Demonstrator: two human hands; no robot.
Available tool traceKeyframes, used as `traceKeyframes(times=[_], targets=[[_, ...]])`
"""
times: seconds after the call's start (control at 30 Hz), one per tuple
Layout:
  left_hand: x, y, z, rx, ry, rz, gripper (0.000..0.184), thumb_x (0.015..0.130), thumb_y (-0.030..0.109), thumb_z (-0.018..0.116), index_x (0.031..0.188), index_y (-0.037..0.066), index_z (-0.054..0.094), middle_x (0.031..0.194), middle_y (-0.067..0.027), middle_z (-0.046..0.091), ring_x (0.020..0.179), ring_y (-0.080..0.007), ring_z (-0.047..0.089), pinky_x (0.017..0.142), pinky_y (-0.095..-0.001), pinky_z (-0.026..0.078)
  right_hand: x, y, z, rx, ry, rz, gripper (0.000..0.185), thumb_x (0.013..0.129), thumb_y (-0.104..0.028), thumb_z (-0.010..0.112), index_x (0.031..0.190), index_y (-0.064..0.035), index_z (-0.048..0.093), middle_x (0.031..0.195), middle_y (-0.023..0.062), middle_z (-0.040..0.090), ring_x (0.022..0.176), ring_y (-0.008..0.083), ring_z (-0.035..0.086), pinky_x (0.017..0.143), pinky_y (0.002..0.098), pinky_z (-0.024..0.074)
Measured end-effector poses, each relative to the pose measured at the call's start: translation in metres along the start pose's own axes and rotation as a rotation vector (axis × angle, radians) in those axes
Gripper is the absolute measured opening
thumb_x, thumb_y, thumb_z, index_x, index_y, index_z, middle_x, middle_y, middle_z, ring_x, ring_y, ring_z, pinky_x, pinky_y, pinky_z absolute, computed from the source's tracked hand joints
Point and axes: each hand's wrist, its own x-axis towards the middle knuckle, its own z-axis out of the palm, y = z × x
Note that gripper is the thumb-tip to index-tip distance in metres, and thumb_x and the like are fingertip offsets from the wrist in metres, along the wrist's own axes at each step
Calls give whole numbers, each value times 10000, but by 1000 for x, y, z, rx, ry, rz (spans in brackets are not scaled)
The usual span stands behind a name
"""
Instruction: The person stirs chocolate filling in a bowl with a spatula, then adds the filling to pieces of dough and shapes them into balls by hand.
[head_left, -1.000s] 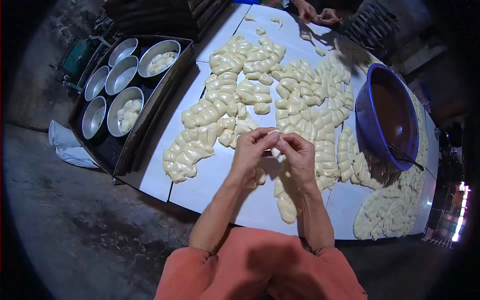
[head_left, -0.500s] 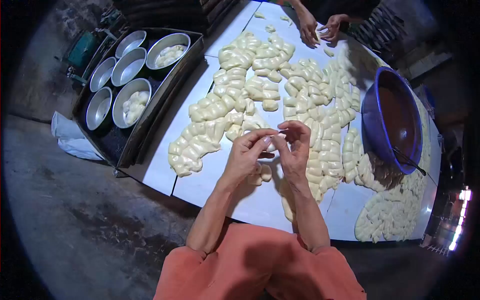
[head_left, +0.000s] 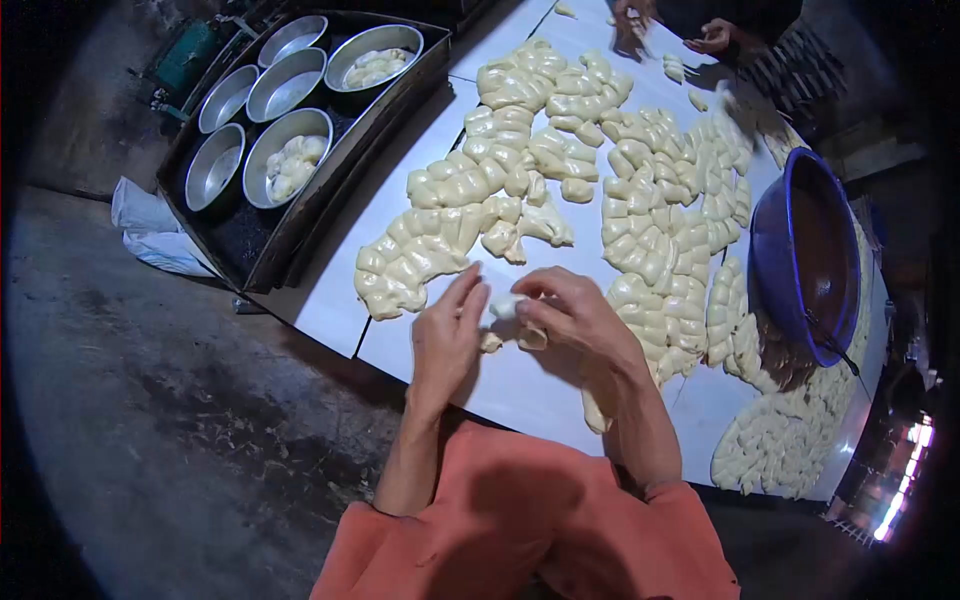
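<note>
Hold the small lump of dough [head_left: 505,306] over the table [head_left: 388,345], pinched lightly between thumb and fingertips of the right hand [head_left: 582,312]; probably soft, so best not squeezed hard. Left hand [head_left: 446,335] just beside, fingers extended, apparently grasping nothing: best used for gentle support. Avoid brushing against the loose dough piece [head_left: 533,338] underneath, likely sticky.

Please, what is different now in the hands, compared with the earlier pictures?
The left hand has come away from the dough piece and moved left, fingers open; the right hand has the piece at its fingertips. The co-worker's hands have moved apart. The pans and basin stayed as they were; the camera view shifted.
</note>
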Motion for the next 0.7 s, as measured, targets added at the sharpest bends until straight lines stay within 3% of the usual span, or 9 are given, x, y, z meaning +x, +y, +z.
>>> traceKeyframes(times=[0.03, 0.13, 0.17, 0.33, 0.4, 0.47, 0.53, 0.67, 0.7], targets=[[-3, -9, -7, 86, -19, 12, 359, 977, 260, 586, 1246, 29, 645, 1033, -161, 720, 898, -233, 712, 778, -339, 537, 6, 17, 2, -255, -114, -130, 245, 898, -218, 604, 1061, -57, 692, 974, 108, 684, 914, 323, 617, 820, 443, 493], [-13, -15, -28, 239, -145, 63, 373, 890, 221, 690, 1211, 35, 654, 1039, -148, 700, 885, -246, 689, 767, -335, 528, 9, 22, 9, -399, -163, -194, 222, 873, -181, 632, 1049, -64, 702, 1045, 108, 664, 993, 318, 595, 891, 434, 470], [-19, -9, -33, 275, -216, 69, 394, 874, 213, 710, 1215, 25, 647, 1048, -145, 698, 878, -229, 681, 766, -324, 525, 9, 31, 15, -379, -30, -291, 219, 871, -175, 607, 1037, -75, 710, 1013, 82, 666, 972, 297, 590, 847, 433, 464], [-31, -23, -13, 427, -257, 187, 312, 816, 191, 746, 1077, 33, 683, 917, -139, 681, 775, -292, 667, 720, -370, 533, 9, 25, 21, -434, -159, -224, 238, 854, -150, 604, 1051, -61, 703, 911, 116, 675, 894, 331, 612, 806, 427, 479], [-34, -26, -23, 376, -240, 110, 256, 839, 163, 719, 1065, 44, 702, 935, -147, 694, 787, -317, 682, 718, -384, 539, 5, 23, 15, -217, -61, -92, 247, 885, -163, 618, 1083, -34, 689, 933, 135, 682, 867, 310, 644, 795, 401, 504], [-34, -21, -44, 363, -200, -1, 236, 854, 143, 700, 1070, 48, 707, 956, -156, 696, 816, -325, 686, 731, -386, 541, 8, 13, 3, -122, 237, 150, 274, 913, -194, 631, 1111, -9, 672, 936, 147, 684, 843, 267, 666, 772, 368, 523], [-32, -20, -60, 591, -43, 184, 215, 863, 131, 681, 1069, 77, 706, 962, -115, 678, 823, -302, 673, 697, -401, 533, 21, 28, -5, -246, 499, 230, 326, 904, -253, 670, 1134, -22, 667, 960, 151, 679, 816, 254, 669, 753, 354, 527], [-20, -21, -69, 847, -147, 359, 403, 857, 172, 699, 1235, 44, 638, 1159, -143, 615, 1034, -313, 595, 856, -429, 483, 56, 57, -10, -567, 635, 119, 308, 877, -262, 668, 1073, -25, 660, 967, 151, 639, 896, 326, 627, 777, 421, 505], [-20, -16, -72, 830, -233, 291, 555, 833, 201, 722, 1334, 33, 552, 1173, -145, 590, 1078, -327, 554, 887, -452, 447, 63, 56, -7, -628, 653, 92, 300, 867, -260, 667, 1045, -19, 657, 961, 151, 626, 911, 341, 611, 776, 440, 497]])
